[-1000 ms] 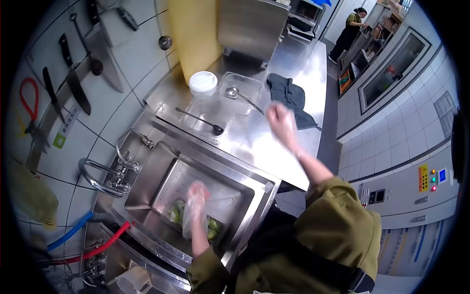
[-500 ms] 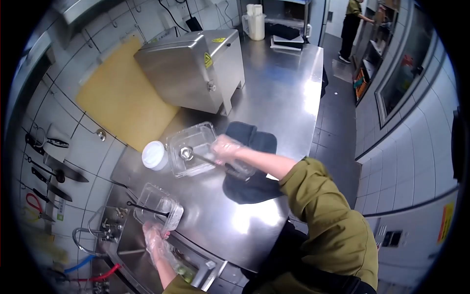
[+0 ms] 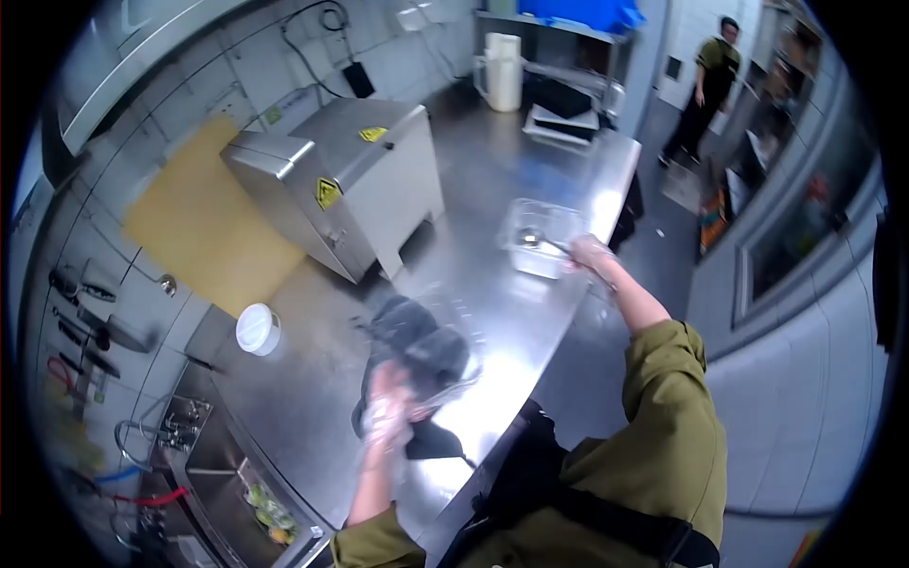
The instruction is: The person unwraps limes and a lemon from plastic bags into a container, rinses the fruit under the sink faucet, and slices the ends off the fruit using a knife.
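My right hand (image 3: pixel 592 256), in a clear plastic glove, is closed at the near right rim of a clear plastic container (image 3: pixel 537 263) on the right of the steel counter. A metal ladle (image 3: pixel 532 237) lies in it, its handle pointing to that hand. My left hand (image 3: pixel 386 402), gloved too and smeared by motion, is at the near left side of a second clear container (image 3: pixel 469 346), over dark cloths (image 3: pixel 417 331). The black handle of a utensil (image 3: pixel 371 328) sticks out to its left. The fingers are blurred but appear to grip the rim.
A white lidded tub (image 3: pixel 258 328) stands left on the counter (image 3: pixel 284 407), near a yellow board (image 3: pixel 199 218). A steel machine (image 3: pixel 350 180) stands behind. The sink (image 3: pixel 222 473) holds produce scraps. A pitcher (image 3: pixel 503 71) stands at the back. Another person (image 3: pixel 705 90) stands in the aisle.
My right hand has moved right and back with the ladle's container. My left hand has brought the other container from above the sink to the right, over the dark cloths. The view has shifted.
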Action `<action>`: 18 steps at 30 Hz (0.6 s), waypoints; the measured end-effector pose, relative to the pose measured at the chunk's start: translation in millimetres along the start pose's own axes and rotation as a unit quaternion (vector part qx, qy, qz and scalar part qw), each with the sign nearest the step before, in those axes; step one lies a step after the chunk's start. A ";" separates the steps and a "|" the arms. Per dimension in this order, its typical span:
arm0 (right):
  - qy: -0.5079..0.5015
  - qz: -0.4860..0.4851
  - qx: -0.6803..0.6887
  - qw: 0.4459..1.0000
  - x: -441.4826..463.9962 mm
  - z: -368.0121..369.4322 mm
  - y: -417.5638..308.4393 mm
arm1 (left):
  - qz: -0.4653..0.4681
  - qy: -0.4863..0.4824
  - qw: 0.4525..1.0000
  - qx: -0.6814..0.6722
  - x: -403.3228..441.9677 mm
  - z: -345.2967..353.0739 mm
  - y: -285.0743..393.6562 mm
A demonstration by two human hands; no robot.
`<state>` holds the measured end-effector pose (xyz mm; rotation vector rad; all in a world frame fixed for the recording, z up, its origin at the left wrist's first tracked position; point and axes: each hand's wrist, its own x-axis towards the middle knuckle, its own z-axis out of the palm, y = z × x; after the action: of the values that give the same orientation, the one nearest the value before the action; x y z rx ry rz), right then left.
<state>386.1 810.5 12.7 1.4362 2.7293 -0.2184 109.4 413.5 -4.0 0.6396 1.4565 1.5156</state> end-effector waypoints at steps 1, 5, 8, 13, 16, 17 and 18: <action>-0.009 0.029 0.014 0.999 19.8 -5.7 20.7 | 0.007 -0.014 0.998 -0.055 24.4 33.3 -6.5; 0.055 0.047 0.004 0.997 124.7 -21.1 99.8 | 0.010 0.011 0.993 0.114 154.9 141.3 -36.6; 0.046 -0.041 -0.148 0.987 230.4 1.6 177.3 | 0.135 0.064 0.973 0.177 262.0 209.2 -88.8; 0.036 -0.002 0.205 0.978 240.2 -58.4 204.4 | 0.020 0.116 0.979 0.166 313.0 236.9 -50.4; 0.061 0.103 0.406 0.906 278.9 -61.5 267.8 | -0.063 0.009 0.985 0.162 287.3 201.1 4.2; 0.060 0.135 0.521 0.841 274.4 -79.0 269.8 | -0.060 -0.047 0.979 0.191 266.6 171.3 4.3; 0.117 0.148 0.567 0.802 261.9 -92.7 253.2 | -0.058 -0.041 0.988 0.134 239.3 125.4 1.8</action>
<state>447.9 1179.4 49.9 2.1351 2.4441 -2.0279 108.1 682.1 -33.4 0.7542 1.6186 1.2013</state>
